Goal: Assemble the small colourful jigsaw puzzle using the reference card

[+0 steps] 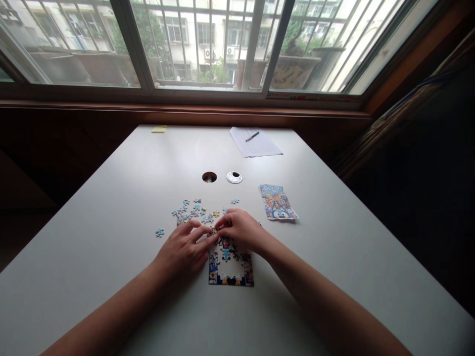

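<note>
A partly assembled jigsaw puzzle (231, 281) lies on the white table, its lower border joined and a bare gap inside it. My right hand (241, 228) is over the puzzle's upper part, thumb and fingers pinched on what looks like a small puzzle piece, mostly hidden by the fingertips. From the left, my left hand (188, 244) rests with fingers apart, their tips touching the puzzle's upper left edge beside the right fingertips. Several loose puzzle pieces (196, 207) are scattered just beyond my hands. One single piece (159, 232) sits apart on the left.
To the right lies a colourful picture sheet (278, 202). Farther back are a round cable hole (210, 177), a metal ring cover (234, 177), paper (256, 146) with a pen (252, 136) on it, and a yellow note (159, 129). A barred window stands behind the table (111, 198).
</note>
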`<state>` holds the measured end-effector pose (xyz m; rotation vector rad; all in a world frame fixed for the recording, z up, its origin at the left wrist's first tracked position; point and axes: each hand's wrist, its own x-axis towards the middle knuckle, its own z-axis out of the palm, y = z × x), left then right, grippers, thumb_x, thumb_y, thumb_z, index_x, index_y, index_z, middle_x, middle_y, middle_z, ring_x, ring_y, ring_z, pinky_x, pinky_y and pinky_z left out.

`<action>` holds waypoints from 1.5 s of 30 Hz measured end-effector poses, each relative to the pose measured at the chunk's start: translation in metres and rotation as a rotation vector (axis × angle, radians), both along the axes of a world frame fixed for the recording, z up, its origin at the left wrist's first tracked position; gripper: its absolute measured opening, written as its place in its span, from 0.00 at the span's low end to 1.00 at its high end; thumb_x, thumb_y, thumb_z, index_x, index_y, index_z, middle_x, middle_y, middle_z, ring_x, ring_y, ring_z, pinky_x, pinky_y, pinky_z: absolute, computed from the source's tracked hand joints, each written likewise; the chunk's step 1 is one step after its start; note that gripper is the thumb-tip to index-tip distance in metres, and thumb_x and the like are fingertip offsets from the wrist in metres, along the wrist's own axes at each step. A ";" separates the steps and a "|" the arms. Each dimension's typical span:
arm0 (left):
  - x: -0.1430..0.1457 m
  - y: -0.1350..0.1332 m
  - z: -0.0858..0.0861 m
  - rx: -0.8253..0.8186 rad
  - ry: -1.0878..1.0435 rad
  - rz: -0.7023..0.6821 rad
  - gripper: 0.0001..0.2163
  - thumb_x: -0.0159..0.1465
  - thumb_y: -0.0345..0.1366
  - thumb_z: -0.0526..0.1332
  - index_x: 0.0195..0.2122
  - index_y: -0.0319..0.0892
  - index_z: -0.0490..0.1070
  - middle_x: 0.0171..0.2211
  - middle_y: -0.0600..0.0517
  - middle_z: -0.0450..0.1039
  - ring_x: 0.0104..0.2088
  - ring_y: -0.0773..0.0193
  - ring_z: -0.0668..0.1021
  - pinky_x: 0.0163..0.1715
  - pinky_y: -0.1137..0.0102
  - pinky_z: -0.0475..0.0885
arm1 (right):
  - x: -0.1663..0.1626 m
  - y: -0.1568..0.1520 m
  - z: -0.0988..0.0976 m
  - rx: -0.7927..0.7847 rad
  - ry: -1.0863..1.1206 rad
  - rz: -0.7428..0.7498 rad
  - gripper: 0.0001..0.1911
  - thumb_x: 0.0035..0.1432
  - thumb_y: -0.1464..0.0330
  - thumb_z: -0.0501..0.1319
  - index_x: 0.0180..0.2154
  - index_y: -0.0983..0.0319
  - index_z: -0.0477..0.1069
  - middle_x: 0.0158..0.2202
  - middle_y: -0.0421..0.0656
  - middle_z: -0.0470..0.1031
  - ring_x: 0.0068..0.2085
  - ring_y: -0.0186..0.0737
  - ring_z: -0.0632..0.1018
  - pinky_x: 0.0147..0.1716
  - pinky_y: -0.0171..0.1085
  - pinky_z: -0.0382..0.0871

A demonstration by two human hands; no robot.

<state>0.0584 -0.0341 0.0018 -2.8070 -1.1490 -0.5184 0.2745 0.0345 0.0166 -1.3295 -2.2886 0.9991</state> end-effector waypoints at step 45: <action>0.000 0.000 -0.003 0.018 -0.030 -0.018 0.19 0.66 0.30 0.59 0.58 0.47 0.70 0.51 0.49 0.75 0.48 0.53 0.72 0.49 0.55 0.72 | 0.011 0.001 0.021 -0.104 0.219 -0.116 0.02 0.57 0.69 0.66 0.35 0.60 0.77 0.35 0.40 0.81 0.37 0.37 0.78 0.37 0.35 0.68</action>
